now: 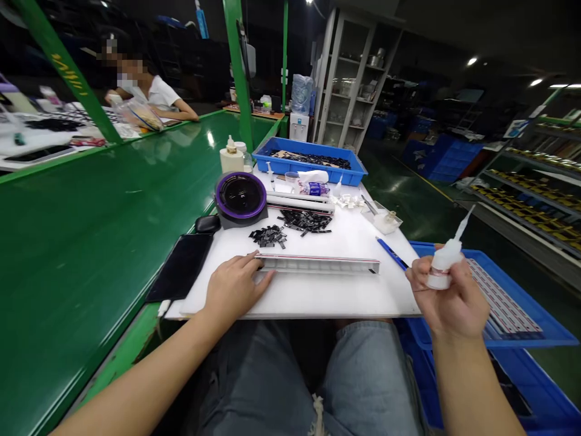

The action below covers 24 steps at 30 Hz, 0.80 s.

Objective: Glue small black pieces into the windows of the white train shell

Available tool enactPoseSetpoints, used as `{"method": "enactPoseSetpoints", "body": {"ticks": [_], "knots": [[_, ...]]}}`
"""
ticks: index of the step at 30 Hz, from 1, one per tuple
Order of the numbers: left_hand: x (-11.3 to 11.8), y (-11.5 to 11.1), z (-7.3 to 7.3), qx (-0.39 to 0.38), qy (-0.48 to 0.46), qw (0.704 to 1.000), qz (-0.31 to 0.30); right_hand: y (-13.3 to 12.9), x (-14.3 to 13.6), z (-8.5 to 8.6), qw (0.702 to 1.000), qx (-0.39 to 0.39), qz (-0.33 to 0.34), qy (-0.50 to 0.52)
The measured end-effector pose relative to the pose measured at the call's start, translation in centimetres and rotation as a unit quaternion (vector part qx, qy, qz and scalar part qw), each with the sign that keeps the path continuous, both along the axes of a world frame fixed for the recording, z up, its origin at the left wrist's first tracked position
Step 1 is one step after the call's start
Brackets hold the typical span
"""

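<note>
My left hand [236,283] grips the left end of a long white plastic channel [318,265] with red edge lines, its thumb in front and fingers behind. The channel lies across the white tabletop [308,297]. Small black pieces show at both of its ends. On the right, my right hand [449,297] holds a small white glue bottle [442,267] upright, its thin nozzle pointing up and slightly right. Bottle and channel are well apart. Behind the channel lie two piles of small black pieces [269,236]. A blue pen [391,253] rests by the table's right edge.
A round black fan-like device [240,195] and a dark tablet [180,266] occupy the left side. A blue bin [313,158] of black parts stands at the back. To the right, a blue tray [556,330] bears several finished-looking strips. Across the green conveyor [136,200] sits another person.
</note>
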<state>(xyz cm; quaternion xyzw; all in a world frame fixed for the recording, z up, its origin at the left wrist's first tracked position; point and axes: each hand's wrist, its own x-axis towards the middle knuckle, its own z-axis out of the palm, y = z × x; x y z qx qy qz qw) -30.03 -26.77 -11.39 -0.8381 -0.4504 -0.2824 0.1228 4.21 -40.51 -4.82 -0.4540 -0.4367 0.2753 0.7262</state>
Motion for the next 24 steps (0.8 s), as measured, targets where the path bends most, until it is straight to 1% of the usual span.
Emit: {"method": "enactPoseSetpoints", "body": {"ticks": [2,4,7,10,12,15,17,19,21,24], "knots": [[0.0,0.0,0.0,-0.009,0.004,1.0,0.001,1.0,-1.8,0.9,0.998,0.021,0.054,-0.017],[0.0,0.0,0.0,-0.02,0.006,1.0,0.004,2.3,-3.8,1.6,0.994,0.032,0.108,-0.007],[0.0,0.0,0.0,-0.031,-0.005,0.999,-0.001,5.3,-6.9,2.3,0.982,0.035,0.168,0.075],[0.0,0.1,0.0,-0.039,-0.02,0.999,-0.009,8.8,-9.5,2.3,0.955,0.035,0.234,0.178],[0.0,0.0,0.1,-0.045,-0.026,0.999,-0.01,10.9,-10.8,2.1,0.933,0.027,0.28,0.225],[0.1,0.0,0.3,-0.058,-0.033,0.998,-0.008,13.1,-12.2,1.5,0.902,0.005,0.328,0.279],[0.1,0.0,0.3,-0.068,-0.036,0.997,-0.008,13.5,-12.8,0.9,0.892,-0.008,0.331,0.308],[0.1,0.1,0.3,-0.073,-0.04,0.996,-0.011,13.2,-13.6,0.3,0.895,-0.018,0.308,0.321],[0.1,0.2,0.3,-0.076,-0.044,0.996,-0.014,12.5,-14.4,-0.5,0.912,-0.012,0.264,0.314],[0.2,0.2,0.2,-0.078,-0.046,0.996,-0.011,11.5,-15.6,-2.0,0.95,0.025,0.169,0.262]]}}
